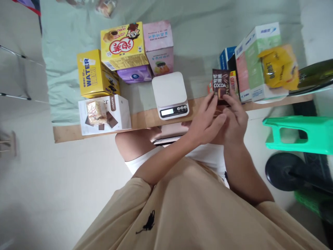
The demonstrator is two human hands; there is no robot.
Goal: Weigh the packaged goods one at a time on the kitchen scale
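Note:
Both my hands hold a small dark brown cocoa snack packet (221,85) upright above the front edge of the low wooden table (145,119). My left hand (205,119) grips its lower left side with the fingers. My right hand (235,118) pinches its lower right side. A white kitchen scale (170,93) with a lit display stands on the table just left of my hands, nothing on its platform.
Left of the scale stand a yellow WATER box (95,74), a yellow cartoon box (123,45), a pink box (158,47) and a white box (105,114) with a wrapped snack on top. More boxes and a yellow packet (279,67) sit right. A green stool (299,133) stands at right.

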